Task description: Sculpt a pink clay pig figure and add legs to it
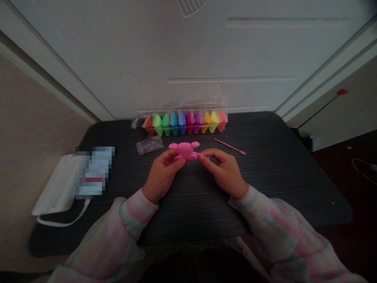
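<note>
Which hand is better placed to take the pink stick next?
Probably the right hand: the pink stick lies just beyond it, while the left hand is farther away. Both hands hold the pink figure.

Table [191,212] was finished in dark, fine-grooved, matt wood look. At its far edge, coloured blocks [182,125] were wrapped in glossy, wrinkled clear plastic film [203,103]. Small bag [150,145] nearer in was made of crumpled, shiny clear plastic. Pink figure [185,149] was seen as smooth, matt, clay-like; pink stick [230,146], toward far right corner, as smooth plastic. White device [57,184] at left edge was cased in smooth plastic. Sleeves [277,224] were made of soft-looking cloth.
</note>
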The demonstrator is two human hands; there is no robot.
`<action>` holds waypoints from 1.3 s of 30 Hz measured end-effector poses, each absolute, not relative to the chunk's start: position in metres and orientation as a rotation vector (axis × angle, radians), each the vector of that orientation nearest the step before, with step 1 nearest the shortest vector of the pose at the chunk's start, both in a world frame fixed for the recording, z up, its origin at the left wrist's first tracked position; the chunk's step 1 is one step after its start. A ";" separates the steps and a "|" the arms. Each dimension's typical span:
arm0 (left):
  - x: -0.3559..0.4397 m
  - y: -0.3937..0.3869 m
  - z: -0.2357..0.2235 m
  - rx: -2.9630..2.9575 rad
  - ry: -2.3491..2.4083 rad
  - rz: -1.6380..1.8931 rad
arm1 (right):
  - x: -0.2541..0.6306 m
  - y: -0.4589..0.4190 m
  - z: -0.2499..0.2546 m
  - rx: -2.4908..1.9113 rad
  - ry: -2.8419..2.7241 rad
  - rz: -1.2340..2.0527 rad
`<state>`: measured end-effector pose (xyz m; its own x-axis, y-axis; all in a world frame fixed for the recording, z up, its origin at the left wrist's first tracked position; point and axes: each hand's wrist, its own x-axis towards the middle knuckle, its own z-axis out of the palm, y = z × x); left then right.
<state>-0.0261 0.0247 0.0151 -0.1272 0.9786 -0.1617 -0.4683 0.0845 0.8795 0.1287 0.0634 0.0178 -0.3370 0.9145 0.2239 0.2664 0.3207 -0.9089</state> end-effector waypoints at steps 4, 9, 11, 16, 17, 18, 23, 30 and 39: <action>-0.026 0.025 0.016 0.661 0.984 1.444 | 0.129 0.064 0.016 -1.042 -1.770 1.076; -0.027 0.025 0.017 0.637 0.963 1.472 | 0.130 0.064 0.013 -1.076 -1.735 1.075; -0.027 0.025 0.017 0.633 0.962 1.474 | 0.130 0.064 0.013 -1.081 -1.737 1.061; -0.027 0.025 0.017 0.594 0.971 1.480 | 0.130 0.064 0.015 -1.101 -1.749 1.073; -0.027 0.025 0.017 0.586 0.971 1.483 | 0.130 0.064 0.014 -1.095 -1.746 1.081; -0.027 0.025 0.017 0.581 0.969 1.485 | 0.130 0.064 0.014 -1.088 -1.740 1.092; -0.027 0.025 0.018 0.584 0.970 1.480 | 0.130 0.065 0.010 -1.055 -1.664 1.170; -0.025 0.024 0.018 0.631 0.969 1.441 | 0.129 0.065 0.014 -1.084 -1.670 1.147; -0.025 0.024 0.017 0.555 0.944 1.444 | 0.128 0.063 0.014 -1.085 -1.634 1.166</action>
<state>-0.0250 0.0240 0.0166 -0.1228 0.9713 -0.2035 -0.5756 0.0974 0.8119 0.1277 0.0632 0.0144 -0.2794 0.9497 0.1412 0.1755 0.1951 -0.9650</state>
